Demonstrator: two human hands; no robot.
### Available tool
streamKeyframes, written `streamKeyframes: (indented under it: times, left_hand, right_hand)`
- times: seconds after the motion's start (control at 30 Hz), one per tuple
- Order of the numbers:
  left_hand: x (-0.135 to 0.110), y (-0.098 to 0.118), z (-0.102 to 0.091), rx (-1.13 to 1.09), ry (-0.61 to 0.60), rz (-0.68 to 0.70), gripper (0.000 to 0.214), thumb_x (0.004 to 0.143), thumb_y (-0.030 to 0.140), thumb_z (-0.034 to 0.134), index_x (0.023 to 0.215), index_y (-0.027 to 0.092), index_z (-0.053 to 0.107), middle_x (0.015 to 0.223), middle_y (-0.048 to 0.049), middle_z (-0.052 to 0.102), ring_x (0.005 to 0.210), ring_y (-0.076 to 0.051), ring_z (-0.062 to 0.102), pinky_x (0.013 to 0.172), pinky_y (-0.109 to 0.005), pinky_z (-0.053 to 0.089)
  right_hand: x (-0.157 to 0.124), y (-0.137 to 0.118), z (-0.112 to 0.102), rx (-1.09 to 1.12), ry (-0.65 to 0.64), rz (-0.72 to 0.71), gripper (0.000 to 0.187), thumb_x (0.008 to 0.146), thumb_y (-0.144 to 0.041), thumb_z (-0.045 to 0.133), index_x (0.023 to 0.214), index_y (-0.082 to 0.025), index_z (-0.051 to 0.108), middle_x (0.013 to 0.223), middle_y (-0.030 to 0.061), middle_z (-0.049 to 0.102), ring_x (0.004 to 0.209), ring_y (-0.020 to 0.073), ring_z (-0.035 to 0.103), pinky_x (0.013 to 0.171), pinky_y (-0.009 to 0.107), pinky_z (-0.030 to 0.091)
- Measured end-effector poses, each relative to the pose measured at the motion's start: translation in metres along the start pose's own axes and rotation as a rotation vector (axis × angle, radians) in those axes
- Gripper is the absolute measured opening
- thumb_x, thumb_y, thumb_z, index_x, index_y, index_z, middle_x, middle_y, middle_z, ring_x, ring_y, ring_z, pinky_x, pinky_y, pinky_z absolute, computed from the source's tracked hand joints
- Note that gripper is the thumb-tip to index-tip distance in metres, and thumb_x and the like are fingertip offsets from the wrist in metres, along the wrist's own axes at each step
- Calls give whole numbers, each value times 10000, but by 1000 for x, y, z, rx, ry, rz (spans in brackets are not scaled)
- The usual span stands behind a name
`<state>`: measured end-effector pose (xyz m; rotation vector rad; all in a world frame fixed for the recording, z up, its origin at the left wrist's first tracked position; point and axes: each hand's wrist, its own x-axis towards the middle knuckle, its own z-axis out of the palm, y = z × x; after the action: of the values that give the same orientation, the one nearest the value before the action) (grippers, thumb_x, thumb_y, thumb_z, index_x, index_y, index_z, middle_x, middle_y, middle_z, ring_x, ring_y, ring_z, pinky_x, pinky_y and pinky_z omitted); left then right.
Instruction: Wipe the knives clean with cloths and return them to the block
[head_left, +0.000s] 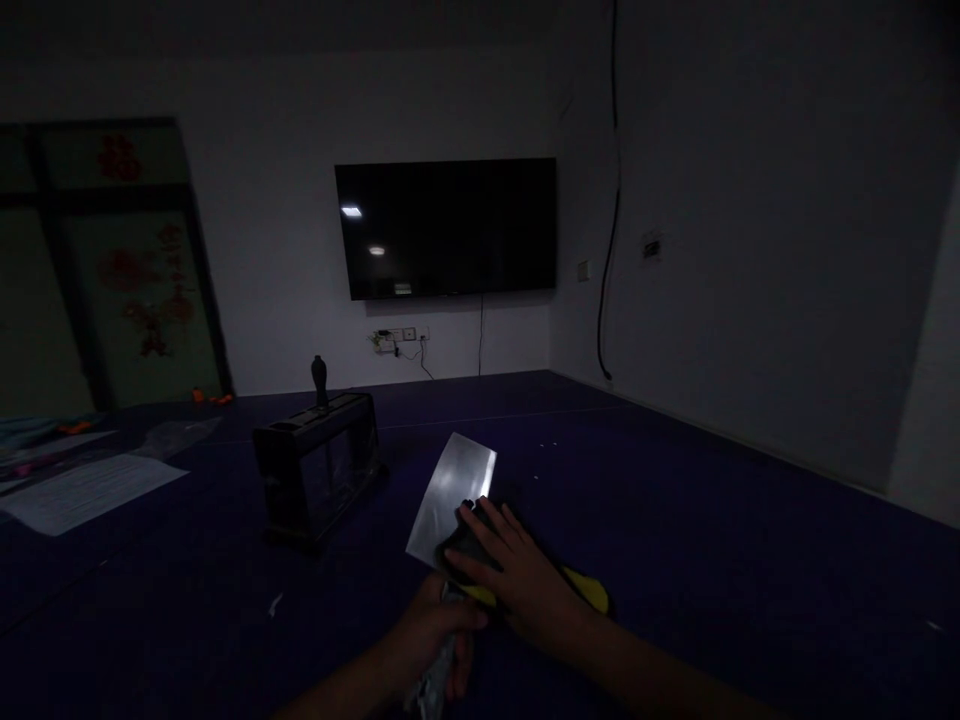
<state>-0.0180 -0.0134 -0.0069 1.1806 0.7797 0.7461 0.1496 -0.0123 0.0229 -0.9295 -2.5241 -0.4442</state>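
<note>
A broad steel cleaver (452, 492) lies with its blade pointing away over the dark blue surface (675, 520). My left hand (433, 632) is closed round the cleaver's handle at the bottom middle. My right hand (517, 570) rests flat, fingers stretched out, pressing a dark and yellow cloth or sponge (592, 592) against the near part of the blade. The room is very dim.
A dark knife block (319, 472) with one black handle (319, 378) sticking up stands left of the cleaver. Papers (90, 488) lie at the far left. A wall-mounted television (448, 228) and a hanging cable (611, 240) are behind.
</note>
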Motion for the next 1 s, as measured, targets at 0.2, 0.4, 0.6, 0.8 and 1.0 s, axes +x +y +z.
streamKeyframes:
  times: [0.2, 0.4, 0.6, 0.8, 1.0]
  left_hand:
    - [1, -2, 2, -16, 25, -7, 494, 552, 366, 616, 939, 83, 494, 307, 42, 464, 240, -139, 412, 297, -188, 241]
    - [-6, 5, 2, -11, -52, 32, 449, 617, 259, 619, 1018, 76, 534, 416, 25, 555, 300, -118, 470, 357, -199, 302]
    - [-3, 8, 0, 7, -67, 15, 416, 602, 233, 605, 981, 65, 574, 437, 5, 582, 300, -122, 476, 361, -206, 324]
    - [2, 2, 0, 47, 10, -38, 259, 572, 288, 583, 718, 75, 588, 335, -4, 506, 261, -136, 444, 304, -203, 280]
    - [-5, 9, 1, 11, -86, 4, 322, 611, 262, 609, 878, 86, 572, 407, 17, 556, 266, -106, 439, 339, -201, 284]
  right_hand:
    - [-3, 2, 9, 56, 89, -132, 735, 706, 16, 467, 1376, -205, 263, 1473, 121, 165, 1350, 232, 88, 1052, 476, 222]
    - [-4, -1, 0, 135, 26, -239, 664, 712, -12, 454, 1346, -164, 328, 1399, 109, 356, 1334, 197, 177, 1067, 431, 225]
    - [1, -1, -8, 165, -135, -225, 844, 561, 20, 482, 1365, -152, 290, 1471, 73, 183, 1353, 188, 86, 1096, 414, 147]
    - [2, 0, -6, 181, -153, -214, 855, 549, 26, 469, 1366, -149, 288, 1474, 71, 149, 1354, 182, 74, 1099, 415, 119]
    - [3, 0, -7, 190, -151, -219, 848, 552, 20, 474, 1362, -153, 294, 1474, 73, 155, 1353, 187, 68, 1097, 412, 131]
